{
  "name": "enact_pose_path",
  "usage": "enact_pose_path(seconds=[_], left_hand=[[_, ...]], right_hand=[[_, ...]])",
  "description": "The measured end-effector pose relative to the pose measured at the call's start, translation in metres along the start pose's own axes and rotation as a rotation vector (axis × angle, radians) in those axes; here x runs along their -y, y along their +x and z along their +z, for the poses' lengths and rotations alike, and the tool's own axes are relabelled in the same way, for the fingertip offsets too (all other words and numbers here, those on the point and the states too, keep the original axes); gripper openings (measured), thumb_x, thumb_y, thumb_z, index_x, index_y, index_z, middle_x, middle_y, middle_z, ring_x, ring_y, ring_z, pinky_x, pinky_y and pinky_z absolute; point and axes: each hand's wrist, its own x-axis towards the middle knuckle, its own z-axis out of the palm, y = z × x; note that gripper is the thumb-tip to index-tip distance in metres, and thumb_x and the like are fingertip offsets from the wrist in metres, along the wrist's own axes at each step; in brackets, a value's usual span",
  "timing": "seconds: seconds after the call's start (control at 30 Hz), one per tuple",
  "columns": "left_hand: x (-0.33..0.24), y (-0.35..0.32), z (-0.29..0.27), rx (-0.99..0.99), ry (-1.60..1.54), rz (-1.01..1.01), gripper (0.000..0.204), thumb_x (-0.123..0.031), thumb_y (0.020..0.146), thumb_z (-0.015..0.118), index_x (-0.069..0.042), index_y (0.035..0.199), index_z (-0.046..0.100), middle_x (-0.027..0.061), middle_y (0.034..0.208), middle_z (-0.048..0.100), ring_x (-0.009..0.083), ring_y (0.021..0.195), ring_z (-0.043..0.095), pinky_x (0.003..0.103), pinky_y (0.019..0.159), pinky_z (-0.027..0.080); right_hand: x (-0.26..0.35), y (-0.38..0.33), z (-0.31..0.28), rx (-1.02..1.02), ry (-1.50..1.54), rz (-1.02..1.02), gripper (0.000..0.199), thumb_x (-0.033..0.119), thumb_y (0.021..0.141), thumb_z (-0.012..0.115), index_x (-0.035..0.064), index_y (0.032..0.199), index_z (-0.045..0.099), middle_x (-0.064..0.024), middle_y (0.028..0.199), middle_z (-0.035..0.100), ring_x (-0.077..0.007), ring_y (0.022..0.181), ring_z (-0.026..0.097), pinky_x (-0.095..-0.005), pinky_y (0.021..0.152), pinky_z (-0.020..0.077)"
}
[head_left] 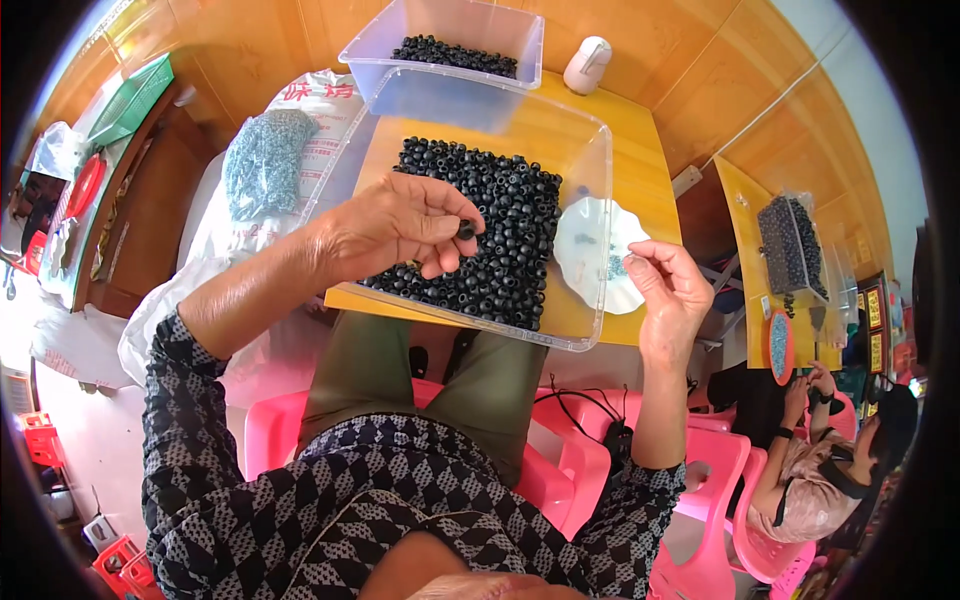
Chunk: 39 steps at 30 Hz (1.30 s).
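My left hand (395, 225) hovers over a clear plastic bin (590, 190) and pinches one small black ring-shaped bead (466, 229) between thumb and fingers. The bin holds a heap of the same black beads (495, 235). My right hand (668, 290) is raised at the bin's right edge, fingers curled with the fingertips pinched together; whether something tiny is between them I cannot tell. Just beyond it lies a white scalloped dish (590, 255) with a few small grey-green pieces in it.
A second clear bin (450, 40) with black beads stands farther back on the wooden table (640, 170), next to a white container (587, 63). A sack with grey-green pieces (265, 160) lies left. Pink plastic chairs (700, 480) and another seated person (820, 470) are at right.
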Motion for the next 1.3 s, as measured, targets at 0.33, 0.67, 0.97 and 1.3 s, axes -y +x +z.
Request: enact_pose_path(seconds=[0.33, 0.67, 0.97, 1.3], left_hand=[[0.007, -0.013, 0.012, -0.04, -0.199, 0.1, 0.018, -0.006, 0.083, 0.057, 0.002, 0.1, 0.056, 0.0117, 0.085, 0.06, 0.0147, 0.066, 0.059, 0.025, 0.056, 0.045], [0.023, -0.017, 0.003, 0.022, -0.295, 0.233, 0.014, -0.001, 0.082, 0.057, 0.004, 0.095, 0.059, 0.0087, 0.076, 0.058, 0.0143, 0.064, 0.054, 0.026, 0.056, 0.042], [0.021, -0.021, 0.017, -0.208, -0.262, 0.249, 0.015, 0.0, 0.084, 0.054, 0.004, 0.097, 0.059, 0.0079, 0.078, 0.059, 0.0145, 0.069, 0.058, 0.027, 0.062, 0.048], [0.03, -0.021, 0.015, -0.208, -0.045, 0.369, 0.017, -0.002, 0.083, 0.055, 0.004, 0.099, 0.059, 0.0074, 0.08, 0.06, 0.0117, 0.066, 0.057, 0.024, 0.06, 0.048]], right_hand=[[0.032, -0.011, 0.062, 0.254, 0.125, 0.051, 0.011, -0.005, 0.076, 0.064, -0.0035, 0.086, 0.062, -0.0021, 0.079, 0.059, -0.0078, 0.072, 0.056, -0.0192, 0.067, 0.0462], [0.038, -0.015, 0.098, 0.336, 0.19, 0.021, 0.013, -0.006, 0.074, 0.065, -0.0018, 0.086, 0.062, -0.0029, 0.079, 0.059, -0.0078, 0.072, 0.055, -0.0183, 0.066, 0.0457], [0.032, -0.021, 0.117, 0.274, 0.173, -0.053, 0.014, -0.008, 0.075, 0.064, -0.0014, 0.087, 0.059, -0.0031, 0.081, 0.058, -0.008, 0.072, 0.055, -0.0197, 0.066, 0.0456], [0.027, -0.02, 0.127, 0.216, 0.08, -0.167, 0.017, -0.009, 0.072, 0.066, 0.0, 0.086, 0.059, -0.0019, 0.081, 0.058, -0.0063, 0.069, 0.052, -0.0192, 0.064, 0.0439]])
